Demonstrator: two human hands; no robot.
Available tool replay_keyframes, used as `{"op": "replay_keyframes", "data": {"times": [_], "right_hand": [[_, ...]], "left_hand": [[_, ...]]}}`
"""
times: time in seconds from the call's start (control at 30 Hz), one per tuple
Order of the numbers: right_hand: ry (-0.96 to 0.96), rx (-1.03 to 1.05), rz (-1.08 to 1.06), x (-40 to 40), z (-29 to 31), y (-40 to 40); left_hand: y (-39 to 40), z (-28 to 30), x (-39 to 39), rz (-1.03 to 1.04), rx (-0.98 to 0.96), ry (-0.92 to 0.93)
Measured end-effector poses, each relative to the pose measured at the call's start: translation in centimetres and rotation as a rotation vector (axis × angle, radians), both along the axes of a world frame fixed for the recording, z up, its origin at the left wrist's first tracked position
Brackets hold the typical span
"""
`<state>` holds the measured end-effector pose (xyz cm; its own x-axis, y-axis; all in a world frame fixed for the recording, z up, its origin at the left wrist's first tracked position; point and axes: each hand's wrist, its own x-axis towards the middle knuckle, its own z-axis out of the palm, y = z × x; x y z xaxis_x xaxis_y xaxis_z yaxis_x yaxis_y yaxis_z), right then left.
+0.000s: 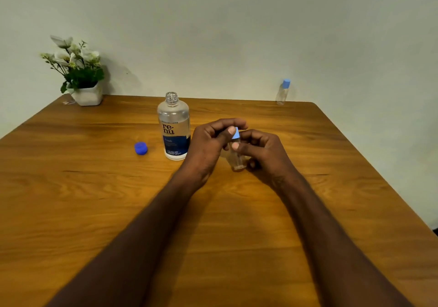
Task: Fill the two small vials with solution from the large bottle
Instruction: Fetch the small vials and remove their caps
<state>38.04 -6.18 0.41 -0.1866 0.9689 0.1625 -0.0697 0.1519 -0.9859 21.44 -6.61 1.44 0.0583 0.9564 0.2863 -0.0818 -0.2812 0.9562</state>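
The large clear bottle with a blue label stands uncapped at the table's middle, and its dark blue cap lies to its left. Just right of the bottle, my right hand grips a small clear vial that rests upright on the table. My left hand pinches the vial's light blue cap between thumb and fingers. A second small vial with a light blue cap stands at the far right edge by the wall.
A white pot of flowers sits in the far left corner of the wooden table. A pale wall runs behind the table, whose right edge slants down toward me.
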Motion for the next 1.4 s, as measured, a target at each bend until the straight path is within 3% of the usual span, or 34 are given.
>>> {"op": "replay_keyframes", "data": {"times": [0.27,0.6,0.8,0.97,1.4], "right_hand": [[-0.058,-0.051,0.009,0.5,0.3,0.4],[-0.036,0.010,-0.070,0.4,0.2,0.6],[0.119,-0.040,-0.091,0.7,0.3,1.1],[0.116,-0.031,-0.068,0.7,0.4,0.9],[0.044,0.027,-0.051,0.6,0.5,0.8]], "left_hand": [[0.9,-0.1,-0.1,-0.056,-0.179,-0.250],[0.6,-0.5,0.9,0.104,-0.229,-0.249],[0.7,0.0,1.2,-0.038,-0.178,-0.299],[1.1,-0.6,1.0,0.016,-0.053,-0.171],[0.6,0.1,0.6,-0.032,-0.028,-0.191]]}}
